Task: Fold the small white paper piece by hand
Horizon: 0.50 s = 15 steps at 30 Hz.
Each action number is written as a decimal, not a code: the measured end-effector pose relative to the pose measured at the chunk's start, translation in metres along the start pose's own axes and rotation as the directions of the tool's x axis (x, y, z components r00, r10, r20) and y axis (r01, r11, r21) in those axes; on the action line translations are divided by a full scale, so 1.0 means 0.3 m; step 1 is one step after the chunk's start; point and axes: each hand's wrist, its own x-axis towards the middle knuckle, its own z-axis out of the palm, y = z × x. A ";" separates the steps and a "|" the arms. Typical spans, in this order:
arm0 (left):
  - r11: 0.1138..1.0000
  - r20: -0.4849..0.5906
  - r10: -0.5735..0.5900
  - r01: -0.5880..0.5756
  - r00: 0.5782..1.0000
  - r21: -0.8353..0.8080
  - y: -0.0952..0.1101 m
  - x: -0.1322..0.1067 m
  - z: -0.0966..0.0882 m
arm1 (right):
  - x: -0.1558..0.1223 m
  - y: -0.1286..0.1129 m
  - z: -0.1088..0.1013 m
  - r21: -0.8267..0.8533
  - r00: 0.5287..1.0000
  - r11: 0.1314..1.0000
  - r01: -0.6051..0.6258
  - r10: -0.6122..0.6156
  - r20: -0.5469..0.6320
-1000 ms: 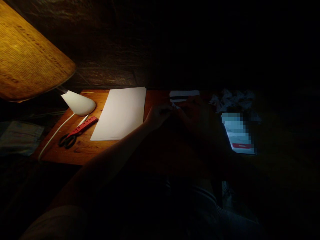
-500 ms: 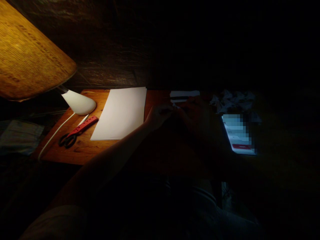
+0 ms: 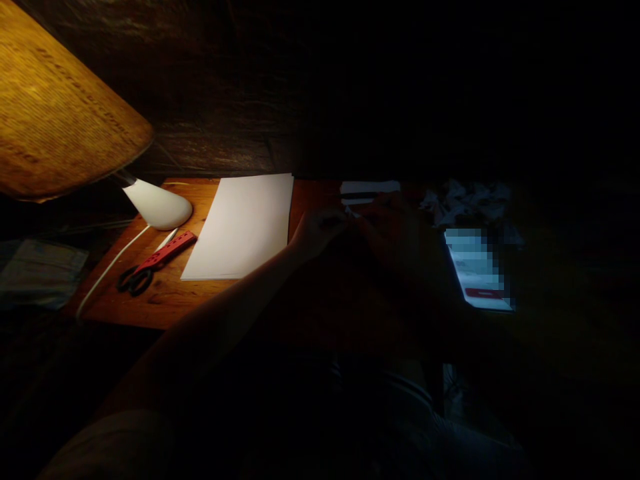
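Note:
The scene is very dark, lit only by a lamp at the left. My left hand and my right hand meet over the middle of the wooden table, fingers curled together around something small that the gloom hides. A pale sliver shows between the fingertips. A stack of white paper lies just left of my left hand. A lit phone lies just right of my right hand.
A lamp with a woven shade and a white base stands at the far left, its cord running off the table. Red-handled scissors lie beside it. White slips and crumpled paper sit at the back.

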 end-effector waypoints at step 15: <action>0.999 -0.001 -0.011 0.011 1.000 -0.035 0.001 -0.001 0.007 | 0.003 -0.009 -0.004 -0.016 1.000 1.000 -0.007 0.007 0.008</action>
